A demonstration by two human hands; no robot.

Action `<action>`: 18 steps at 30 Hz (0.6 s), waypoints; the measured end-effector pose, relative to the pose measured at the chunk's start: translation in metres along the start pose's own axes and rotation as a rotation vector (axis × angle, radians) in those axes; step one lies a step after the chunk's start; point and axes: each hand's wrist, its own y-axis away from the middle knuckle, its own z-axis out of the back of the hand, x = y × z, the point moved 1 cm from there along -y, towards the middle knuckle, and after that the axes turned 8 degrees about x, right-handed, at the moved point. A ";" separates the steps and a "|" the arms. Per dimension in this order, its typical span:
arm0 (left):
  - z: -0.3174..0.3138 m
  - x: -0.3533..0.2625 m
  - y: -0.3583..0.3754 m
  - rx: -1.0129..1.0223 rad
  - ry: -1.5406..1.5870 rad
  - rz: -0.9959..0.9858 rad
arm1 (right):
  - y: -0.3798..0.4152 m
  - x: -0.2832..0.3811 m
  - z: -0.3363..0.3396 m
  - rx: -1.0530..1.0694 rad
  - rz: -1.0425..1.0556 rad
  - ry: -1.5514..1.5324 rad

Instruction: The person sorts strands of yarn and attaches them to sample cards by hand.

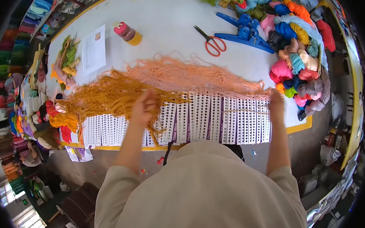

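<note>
Over a bundle of mustard yarn (106, 93), my left hand (145, 107) is blurred by motion, with its fingers partly bent. Whether yarn is between them cannot be made out. My right hand (276, 102) is at the right end of a row of punched white cards (199, 119), its fingers closed and blurred. A thin tan yarn strand (247, 110) stretches left from it across the cards. Long peach yarn (192, 75) lies behind the cards, partly under the mustard bundle.
Red-handled scissors (215, 47) and a blue plastic tool (244, 33) lie farther back. A bottle with a pink top (126, 33) stands beside a printed sheet (94, 50). Colourful yarn skeins (298, 61) pile up at the right, with green yarn (69, 54) at the left.
</note>
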 end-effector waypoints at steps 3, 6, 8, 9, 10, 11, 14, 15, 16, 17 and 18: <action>-0.014 0.081 -0.071 -0.211 -0.352 0.163 | -0.021 0.080 -0.091 0.339 -0.562 -0.620; -0.021 0.118 -0.096 -0.250 -0.583 0.292 | -0.027 0.114 -0.152 0.419 -0.428 -0.563; 0.008 0.148 -0.120 -0.206 -0.978 -0.030 | -0.037 0.129 -0.168 0.464 -0.421 -0.564; -0.024 0.137 -0.107 -0.254 -1.160 0.153 | -0.042 0.135 -0.173 0.514 -0.345 -0.518; -0.030 0.139 -0.104 -0.260 -1.163 0.172 | -0.044 0.137 -0.179 0.563 -0.270 -0.475; -0.033 0.141 -0.103 -0.241 -1.261 0.105 | -0.046 0.136 -0.188 0.622 -0.205 -0.466; -0.042 0.139 -0.100 -0.226 -1.361 0.106 | -0.050 0.141 -0.193 0.681 -0.234 -0.502; -0.040 0.141 -0.099 -0.198 -1.309 0.067 | -0.049 0.141 -0.194 0.701 -0.252 -0.490; -0.038 0.142 -0.098 -0.172 -1.254 0.030 | -0.048 0.141 -0.196 0.708 -0.258 -0.495; -0.035 0.143 -0.098 -0.176 -1.252 0.040 | -0.046 0.139 -0.198 0.734 -0.261 -0.510; -0.043 0.140 -0.094 -0.190 -0.983 0.141 | -0.046 0.138 -0.198 0.759 -0.262 -0.522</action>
